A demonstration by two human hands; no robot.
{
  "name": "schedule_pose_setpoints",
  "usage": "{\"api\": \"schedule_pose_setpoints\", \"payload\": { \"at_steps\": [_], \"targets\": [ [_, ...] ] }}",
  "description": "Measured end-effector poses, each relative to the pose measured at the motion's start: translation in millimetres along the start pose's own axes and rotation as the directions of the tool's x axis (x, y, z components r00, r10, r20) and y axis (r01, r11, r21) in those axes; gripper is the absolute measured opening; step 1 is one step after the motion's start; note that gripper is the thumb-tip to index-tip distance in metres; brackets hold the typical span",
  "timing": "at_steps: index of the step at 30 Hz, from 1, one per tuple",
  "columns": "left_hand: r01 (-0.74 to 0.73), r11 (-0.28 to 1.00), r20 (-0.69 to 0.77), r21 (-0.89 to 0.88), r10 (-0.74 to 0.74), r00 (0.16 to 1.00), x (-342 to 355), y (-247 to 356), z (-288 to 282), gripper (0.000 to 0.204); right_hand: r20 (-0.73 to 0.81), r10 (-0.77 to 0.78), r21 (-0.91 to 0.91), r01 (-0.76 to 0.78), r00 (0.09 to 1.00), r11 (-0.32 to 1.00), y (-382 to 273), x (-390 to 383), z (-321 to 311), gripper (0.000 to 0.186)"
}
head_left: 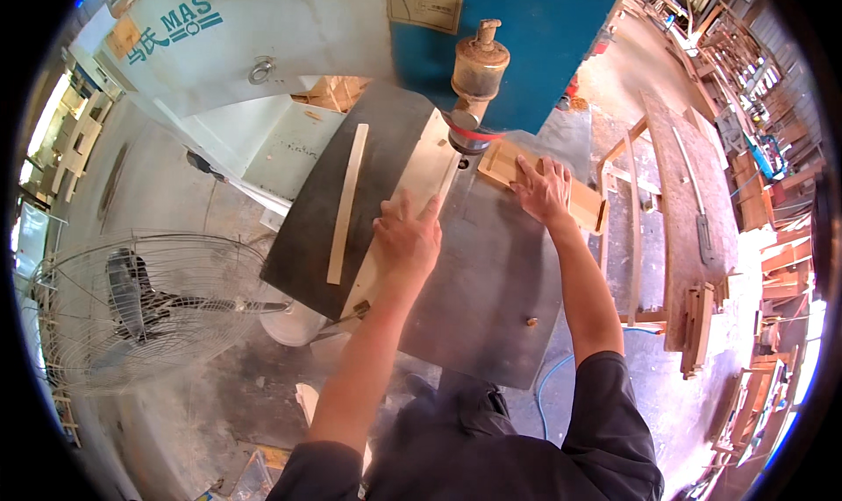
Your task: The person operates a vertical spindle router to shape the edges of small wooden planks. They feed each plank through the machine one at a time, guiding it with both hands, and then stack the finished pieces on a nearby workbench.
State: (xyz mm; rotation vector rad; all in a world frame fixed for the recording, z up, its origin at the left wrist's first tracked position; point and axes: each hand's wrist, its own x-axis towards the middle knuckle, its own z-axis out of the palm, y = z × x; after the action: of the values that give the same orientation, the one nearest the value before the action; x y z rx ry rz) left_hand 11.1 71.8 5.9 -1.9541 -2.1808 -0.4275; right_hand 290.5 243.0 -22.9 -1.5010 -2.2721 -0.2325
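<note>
My left hand (pixel 408 236) lies on a long pale wooden board (pixel 421 163) that runs across the dark saw table (pixel 474 299). Its fingers are spread, with the index finger stretched forward along the board's edge. Over to the right, my right hand (pixel 544 189) rests with fingers apart on a flat brown wooden piece (pixel 586 207) that has raised ends. Between and beyond the hands, a blade guard post with a cloudy cylinder (pixel 481 67) and a red band comes down near the board's far end. A thin pale wood strip (pixel 349 207) lies left of the board.
A white and blue machine body (pixel 544 49) stands behind the table. A caged fan (pixel 153 308) is at the left. To the right stands a wooden bench (pixel 688 203) with a long metal tool. A small wood chip (pixel 532 322) sits near the table's front edge; a blue hose (pixel 545 387) crosses the floor.
</note>
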Motion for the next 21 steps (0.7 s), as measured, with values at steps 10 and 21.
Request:
{"api": "schedule_pose_setpoints", "payload": {
  "at_steps": [10,21],
  "targets": [
    [0.059,0.997,0.024,-0.051,-0.058,0.998,3,0,2,0.051,0.372,0.498,-0.17,-0.471,0.783,0.866,7,-67,-83,0.078],
    [0.078,0.99,0.038,-0.114,-0.074,0.997,-5,-1,-7,0.051,0.576,-0.212,-0.098,0.324,0.789,0.941,-28,-94,-125,0.115]
  ]
}}
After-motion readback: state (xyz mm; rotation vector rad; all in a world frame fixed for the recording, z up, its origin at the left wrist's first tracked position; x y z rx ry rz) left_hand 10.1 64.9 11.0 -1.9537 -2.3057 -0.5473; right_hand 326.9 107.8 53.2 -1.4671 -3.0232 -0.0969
